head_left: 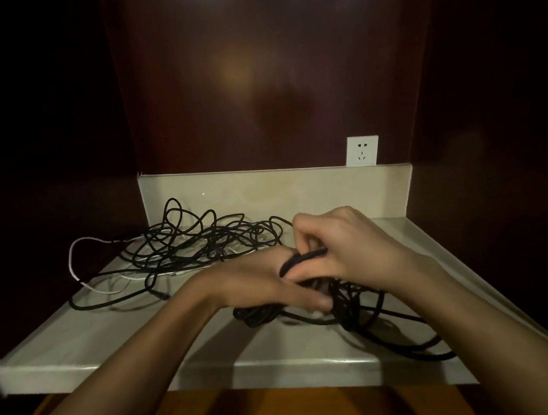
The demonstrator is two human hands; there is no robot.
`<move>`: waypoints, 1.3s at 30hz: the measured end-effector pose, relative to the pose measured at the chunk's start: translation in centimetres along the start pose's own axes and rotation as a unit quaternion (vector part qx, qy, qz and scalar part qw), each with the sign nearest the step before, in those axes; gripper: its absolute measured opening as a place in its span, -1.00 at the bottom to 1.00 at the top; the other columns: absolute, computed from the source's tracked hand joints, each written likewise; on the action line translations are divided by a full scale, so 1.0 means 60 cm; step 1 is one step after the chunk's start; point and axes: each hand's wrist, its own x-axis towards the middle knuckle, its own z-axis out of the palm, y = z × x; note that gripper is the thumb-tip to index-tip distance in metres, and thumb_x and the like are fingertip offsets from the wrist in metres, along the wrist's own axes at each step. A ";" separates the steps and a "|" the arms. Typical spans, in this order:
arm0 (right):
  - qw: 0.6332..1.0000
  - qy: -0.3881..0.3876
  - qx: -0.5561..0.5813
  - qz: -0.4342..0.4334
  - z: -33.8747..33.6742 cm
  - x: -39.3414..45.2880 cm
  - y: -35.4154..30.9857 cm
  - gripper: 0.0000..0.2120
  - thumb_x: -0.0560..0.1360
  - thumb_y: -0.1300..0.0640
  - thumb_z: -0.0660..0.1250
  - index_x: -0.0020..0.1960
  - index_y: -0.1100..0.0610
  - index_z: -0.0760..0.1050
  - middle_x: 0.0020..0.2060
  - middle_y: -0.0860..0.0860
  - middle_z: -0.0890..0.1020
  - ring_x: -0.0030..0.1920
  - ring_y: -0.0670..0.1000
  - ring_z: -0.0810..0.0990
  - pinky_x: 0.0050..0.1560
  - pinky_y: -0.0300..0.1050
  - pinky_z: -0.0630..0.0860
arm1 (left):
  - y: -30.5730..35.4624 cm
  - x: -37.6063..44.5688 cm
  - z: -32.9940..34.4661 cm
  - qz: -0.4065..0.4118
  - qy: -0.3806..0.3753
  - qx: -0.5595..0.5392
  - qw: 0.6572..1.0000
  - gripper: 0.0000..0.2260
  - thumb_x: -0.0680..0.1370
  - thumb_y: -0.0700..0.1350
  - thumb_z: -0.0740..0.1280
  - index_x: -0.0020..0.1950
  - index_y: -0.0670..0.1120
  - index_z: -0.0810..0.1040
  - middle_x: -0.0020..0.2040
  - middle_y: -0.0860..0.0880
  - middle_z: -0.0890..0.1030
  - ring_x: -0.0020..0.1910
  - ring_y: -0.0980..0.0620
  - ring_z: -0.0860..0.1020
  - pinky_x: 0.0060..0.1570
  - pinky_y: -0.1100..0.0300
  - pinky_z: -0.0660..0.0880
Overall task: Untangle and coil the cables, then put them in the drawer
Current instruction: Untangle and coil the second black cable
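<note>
We are winding a black cable [305,257] into a coil. Our left hand [258,283] sits low over the bench [119,334] with the cable loops around it. Its fingers [318,300] lie mostly straight, with the loops resting on them, so the hand works like a peg to wind on. Our right hand [343,244] is just above it and touching it. Its fingers [303,234] are curled and pinch the cable.

To do this well, we think we should keep the left hand still and let the right hand lay each turn next to the last one. The loops should all be about the same size. We should pull gently. The loose part [405,340] of this cable trails across the bench to the right and near the front edge. If we pull fast it may knot or slip off the bench. If we feel a snag, it is better to stop and shake it free than to tug.

Now we count. We see two hands. We see one coil being made. We see one big tangle [203,241] at the back left of the bench, well apart from our hands. It has black cables and at least one white cable [72,257] in it. We cannot tell how many black ones there are, for they cross too much. There is one wall socket [362,151]. We see no drawer from here.
</note>
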 end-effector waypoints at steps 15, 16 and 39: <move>0.973 0.175 0.072 0.130 0.030 -0.005 -0.012 -0.71 0.49 -0.09 0.42 -0.06 0.10 0.42 -0.21 -0.08 0.54 -0.33 -0.11 0.54 -0.30 -0.12 0.51 | -0.021 0.001 0.036 0.028 0.212 -0.392 0.895 -0.66 0.20 -0.30 0.23 -0.18 -0.08 0.71 -0.16 -0.19 0.66 -0.14 -0.08 0.63 -0.17 0.17 0.57; 0.976 0.183 0.059 0.105 0.033 -0.006 -0.007 -0.72 0.50 -0.06 0.41 -0.04 0.12 0.43 -0.16 -0.06 0.51 -0.29 -0.16 0.50 -0.26 -0.25 0.44 | -0.019 0.001 0.039 0.024 0.220 -0.408 0.886 -0.67 0.19 -0.30 0.23 -0.20 -0.08 0.70 -0.15 -0.21 0.66 -0.12 -0.11 0.64 -0.15 0.15 0.58; 0.934 0.178 0.245 0.187 0.155 -0.056 -0.016 -0.77 0.63 -0.06 0.22 0.26 -0.05 0.34 -0.31 0.09 0.53 -0.33 0.01 0.51 -0.30 -0.01 0.50 | 0.037 0.030 -0.028 0.202 0.269 -0.749 0.571 -0.73 0.39 -0.27 0.11 0.03 -0.16 0.48 -0.21 -0.08 0.60 -0.22 -0.01 0.64 0.28 -0.15 0.45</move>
